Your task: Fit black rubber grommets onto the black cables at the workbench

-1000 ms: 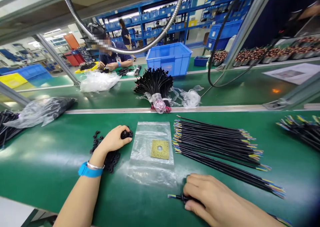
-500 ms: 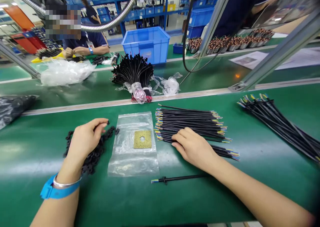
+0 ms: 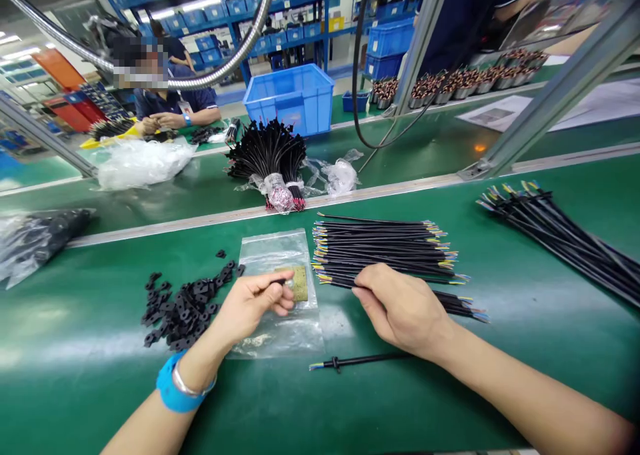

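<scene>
The left grip (image 3: 250,308) is narrow, thumb and forefinger pinching a small black piece (image 3: 279,282) above a clear plastic bag (image 3: 280,338). Just beyond those fingertips, a yellowish square pad (image 3: 301,285) lies at the bag, partly covered by them. To the left of this grip, a pile of black pieces (image 3: 185,315) spreads over the green surface (image 3: 280,408), partly behind the wrist.

The right grip (image 3: 407,308) is also narrow, its fingertips drawn together at the near side of a row of black cables (image 3: 373,241); whether they pinch one cannot be told. Nearer than this grip, a single cable (image 3: 373,359) with a black fitting (image 3: 335,363) near its left end runs toward the wrist. Well to the right of the grip lies a cable bundle (image 3: 565,241) with coloured wire ends.
</scene>
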Action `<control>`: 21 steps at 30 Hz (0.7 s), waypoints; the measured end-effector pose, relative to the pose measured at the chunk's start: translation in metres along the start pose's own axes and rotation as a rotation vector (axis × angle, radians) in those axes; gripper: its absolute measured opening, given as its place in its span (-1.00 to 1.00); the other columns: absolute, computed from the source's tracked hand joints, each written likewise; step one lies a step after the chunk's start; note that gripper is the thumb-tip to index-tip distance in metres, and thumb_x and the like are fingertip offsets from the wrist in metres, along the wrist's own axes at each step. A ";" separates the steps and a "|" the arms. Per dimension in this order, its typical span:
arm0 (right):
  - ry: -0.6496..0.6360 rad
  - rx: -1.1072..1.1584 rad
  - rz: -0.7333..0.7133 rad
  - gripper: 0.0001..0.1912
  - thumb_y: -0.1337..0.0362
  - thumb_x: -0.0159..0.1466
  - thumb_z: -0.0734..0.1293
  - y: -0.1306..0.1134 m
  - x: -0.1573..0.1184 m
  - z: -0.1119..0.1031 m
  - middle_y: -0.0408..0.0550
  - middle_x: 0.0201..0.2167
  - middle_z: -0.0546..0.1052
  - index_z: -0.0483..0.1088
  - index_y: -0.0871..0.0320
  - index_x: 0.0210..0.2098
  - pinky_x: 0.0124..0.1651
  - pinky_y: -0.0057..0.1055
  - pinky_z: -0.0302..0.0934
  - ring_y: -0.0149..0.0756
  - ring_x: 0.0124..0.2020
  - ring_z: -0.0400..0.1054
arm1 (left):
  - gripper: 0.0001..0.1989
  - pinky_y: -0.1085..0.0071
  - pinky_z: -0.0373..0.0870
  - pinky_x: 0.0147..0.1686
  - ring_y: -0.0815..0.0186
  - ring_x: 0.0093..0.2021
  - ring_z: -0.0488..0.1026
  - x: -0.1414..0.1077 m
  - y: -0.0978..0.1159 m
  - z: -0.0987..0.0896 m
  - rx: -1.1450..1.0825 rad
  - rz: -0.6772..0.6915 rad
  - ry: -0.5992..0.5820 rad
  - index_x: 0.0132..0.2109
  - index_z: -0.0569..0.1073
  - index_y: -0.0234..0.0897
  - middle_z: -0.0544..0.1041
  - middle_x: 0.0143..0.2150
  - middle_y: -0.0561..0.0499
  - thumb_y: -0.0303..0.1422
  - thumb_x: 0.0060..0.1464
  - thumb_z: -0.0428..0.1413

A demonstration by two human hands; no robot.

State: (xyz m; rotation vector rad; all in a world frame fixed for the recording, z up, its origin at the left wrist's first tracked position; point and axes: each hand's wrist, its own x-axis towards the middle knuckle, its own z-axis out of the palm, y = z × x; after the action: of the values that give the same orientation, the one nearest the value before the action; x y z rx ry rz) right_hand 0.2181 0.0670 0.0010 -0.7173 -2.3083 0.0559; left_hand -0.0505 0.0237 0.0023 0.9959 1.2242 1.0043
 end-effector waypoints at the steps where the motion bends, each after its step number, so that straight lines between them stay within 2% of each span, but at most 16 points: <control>1: -0.018 0.011 0.001 -0.89 0.43 0.35 0.14 -0.002 0.000 0.001 -0.03 -0.36 0.43 0.28 0.19 -0.22 -0.32 -0.41 0.23 -0.32 -0.36 0.30 | -0.61 0.43 0.52 -0.43 0.36 -0.48 0.53 0.001 -0.002 0.000 0.046 0.008 0.013 -0.08 0.60 -0.36 0.63 -0.39 -0.08 -0.22 -0.03 0.30; 6: -0.102 0.031 0.023 -0.83 0.42 0.36 0.11 -0.002 -0.004 0.007 -0.03 -0.39 0.41 0.31 0.21 -0.25 -0.32 -0.42 0.20 -0.32 -0.36 0.31 | -0.59 0.41 0.49 -0.48 0.36 -0.55 0.49 0.002 -0.003 0.004 0.122 -0.014 0.106 -0.14 0.61 -0.40 0.61 -0.49 -0.03 -0.23 -0.14 0.35; 10: -0.144 0.016 0.033 -0.80 0.40 0.36 0.10 0.000 -0.006 0.010 -0.05 -0.42 0.39 0.34 0.21 -0.27 -0.37 -0.41 0.15 -0.32 -0.41 0.26 | -0.56 0.32 0.56 -0.34 0.26 -0.41 0.59 0.002 -0.001 0.006 0.089 0.006 0.054 -0.11 0.57 -0.41 0.65 -0.34 -0.15 -0.13 -0.02 0.27; 12: -0.162 0.013 0.043 -0.79 0.39 0.36 0.10 -0.001 -0.007 0.010 -0.06 -0.43 0.38 0.34 0.21 -0.27 -0.38 -0.41 0.13 -0.33 -0.42 0.25 | -0.58 0.28 0.57 -0.30 0.22 -0.36 0.60 0.002 -0.003 0.007 0.153 0.032 0.037 -0.09 0.54 -0.40 0.65 -0.31 -0.16 -0.12 0.08 0.19; 14: -0.166 0.013 0.044 -0.78 0.39 0.37 0.09 -0.001 -0.007 0.010 -0.06 -0.43 0.38 0.34 0.21 -0.28 -0.39 -0.41 0.11 -0.33 -0.43 0.24 | -0.67 0.27 0.56 -0.26 0.21 -0.31 0.60 0.003 -0.006 0.008 0.356 0.129 0.073 -0.10 0.52 -0.35 0.64 -0.29 -0.13 -0.16 0.17 0.10; 17: -0.158 0.015 0.045 -0.78 0.38 0.37 0.09 -0.002 -0.006 0.009 -0.06 -0.43 0.38 0.35 0.21 -0.27 -0.39 -0.41 0.10 -0.34 -0.43 0.24 | -0.81 0.24 0.48 -0.11 0.20 -0.16 0.55 0.006 -0.011 0.011 0.868 0.426 0.137 -0.12 0.51 -0.26 0.61 -0.17 -0.11 -0.32 0.23 0.03; 19: -0.161 0.028 0.053 -0.78 0.38 0.37 0.10 -0.003 -0.007 0.009 -0.06 -0.42 0.38 0.36 0.21 -0.27 -0.38 -0.41 0.11 -0.33 -0.42 0.25 | -0.84 0.23 0.44 -0.10 0.18 -0.12 0.49 0.009 -0.013 0.014 1.183 0.598 0.121 -0.16 0.53 -0.23 0.57 -0.11 -0.12 -0.38 0.21 0.04; 21: -0.160 0.045 0.059 -0.78 0.38 0.37 0.11 -0.003 -0.007 0.008 -0.06 -0.42 0.38 0.37 0.21 -0.27 -0.37 -0.40 0.11 -0.32 -0.41 0.26 | -0.85 0.23 0.42 -0.18 0.17 -0.17 0.45 0.010 -0.014 0.016 1.386 0.674 0.076 -0.21 0.54 -0.23 0.54 -0.14 -0.11 -0.40 0.19 0.06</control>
State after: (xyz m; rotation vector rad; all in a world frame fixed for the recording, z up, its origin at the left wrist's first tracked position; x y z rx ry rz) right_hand 0.2155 0.0619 -0.0089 -0.7829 -2.4288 0.1988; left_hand -0.0326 0.0293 -0.0122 2.5780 1.6823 0.5477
